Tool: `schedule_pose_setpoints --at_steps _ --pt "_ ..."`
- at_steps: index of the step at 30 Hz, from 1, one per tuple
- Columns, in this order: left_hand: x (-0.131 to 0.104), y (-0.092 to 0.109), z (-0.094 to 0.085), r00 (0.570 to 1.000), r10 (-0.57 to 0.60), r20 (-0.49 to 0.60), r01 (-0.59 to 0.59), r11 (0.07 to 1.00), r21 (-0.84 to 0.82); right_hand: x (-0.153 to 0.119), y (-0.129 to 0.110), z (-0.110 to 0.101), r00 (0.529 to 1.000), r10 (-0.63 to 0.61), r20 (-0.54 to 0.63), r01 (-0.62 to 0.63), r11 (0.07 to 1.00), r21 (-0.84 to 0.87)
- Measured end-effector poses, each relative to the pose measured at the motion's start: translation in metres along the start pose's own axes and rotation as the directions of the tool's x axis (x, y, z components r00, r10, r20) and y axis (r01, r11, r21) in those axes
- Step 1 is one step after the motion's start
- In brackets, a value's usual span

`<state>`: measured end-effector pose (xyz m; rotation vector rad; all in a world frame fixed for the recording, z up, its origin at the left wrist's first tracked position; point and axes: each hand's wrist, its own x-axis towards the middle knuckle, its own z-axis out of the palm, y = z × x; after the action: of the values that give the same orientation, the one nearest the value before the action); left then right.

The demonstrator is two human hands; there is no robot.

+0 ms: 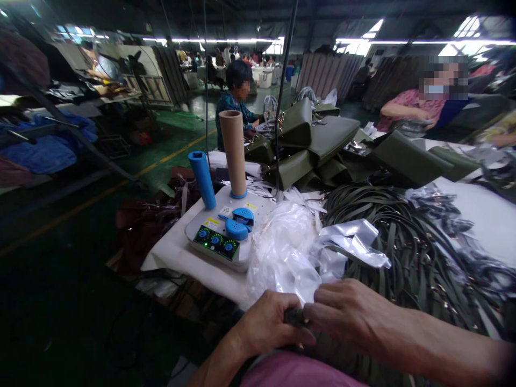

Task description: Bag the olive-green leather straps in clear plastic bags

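My left hand (pixel 268 322) is closed around one end of a dark olive strap (pixel 294 316), only a short piece of which shows between my hands. Right beside it, my right hand (pixel 346 309) grips the same strap with bent fingers. Most of the strap is hidden by my fingers. Beyond my hands lies a heap of clear plastic film (pixel 282 252), with a shiny loose strip (pixel 358 242) of it to the right. A large pile of olive straps (pixel 387 236) with metal fittings spreads past my right forearm.
A white machine (pixel 193 231) with dials, a blue post (pixel 202 180) and a cardboard tube (pixel 233 156) stands left on the table. Olive bags (pixel 298 126) are stacked behind. One co-worker (pixel 237 99) sits beyond them, another (pixel 419 105) at right. A hanging cable (pixel 278 107) drops nearby.
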<state>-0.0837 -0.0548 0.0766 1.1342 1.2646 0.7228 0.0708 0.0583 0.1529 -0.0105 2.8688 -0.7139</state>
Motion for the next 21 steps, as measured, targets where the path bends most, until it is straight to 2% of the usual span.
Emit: schedule_pose_setpoints --at_steps 2,4,6,8,10,12,14,15,16,17,19,21 --pt "0.001 -0.001 -0.001 0.999 0.016 0.049 -0.015 0.999 -0.032 0.000 -0.002 0.001 0.995 -0.098 0.014 0.098 0.993 -0.069" --pt "0.003 -0.001 0.000 0.997 0.037 0.062 -0.034 0.998 -0.043 0.001 -0.002 0.004 0.994 -0.108 0.007 0.108 0.991 -0.073" --pt "0.004 -0.001 0.003 0.998 0.068 0.009 -0.068 0.998 0.002 0.003 -0.001 0.008 0.998 -0.046 -0.038 0.046 0.999 -0.022" --pt "0.006 -0.002 0.010 0.984 0.137 -0.114 -0.121 0.984 0.134 0.007 0.002 0.011 0.995 0.066 -0.075 -0.055 0.989 0.136" --pt "0.008 -0.007 0.018 0.930 0.264 -0.256 -0.174 0.929 0.328 0.012 0.004 0.013 0.975 0.217 -0.039 -0.187 0.909 0.374" --pt "0.012 -0.012 0.024 0.842 0.388 -0.375 -0.169 0.850 0.500 0.017 0.006 0.014 0.930 0.366 0.043 -0.326 0.760 0.562" --pt "0.014 -0.016 0.026 0.780 0.424 -0.460 -0.125 0.826 0.550 0.023 0.008 0.017 0.886 0.457 0.075 -0.397 0.665 0.633" --pt "0.015 -0.016 0.026 0.771 0.405 -0.491 -0.107 0.843 0.527 0.025 0.010 0.019 0.884 0.465 0.051 -0.388 0.668 0.636" --pt "0.015 -0.015 0.024 0.781 0.366 -0.506 -0.096 0.871 0.482 0.028 0.011 0.021 0.901 0.435 0.010 -0.349 0.710 0.611" --pt "0.014 -0.013 0.021 0.807 0.320 -0.497 -0.092 0.899 0.429 0.030 0.013 0.024 0.934 0.353 -0.047 -0.271 0.789 0.551" --pt "0.012 -0.009 0.015 0.879 0.243 -0.409 -0.096 0.933 0.346 0.034 0.016 0.029 0.989 0.070 -0.129 -0.023 0.940 0.340" --pt "0.010 -0.007 0.009 0.938 0.205 -0.281 -0.129 0.955 0.266 0.038 0.019 0.035 0.974 -0.191 -0.118 0.208 0.966 0.154"
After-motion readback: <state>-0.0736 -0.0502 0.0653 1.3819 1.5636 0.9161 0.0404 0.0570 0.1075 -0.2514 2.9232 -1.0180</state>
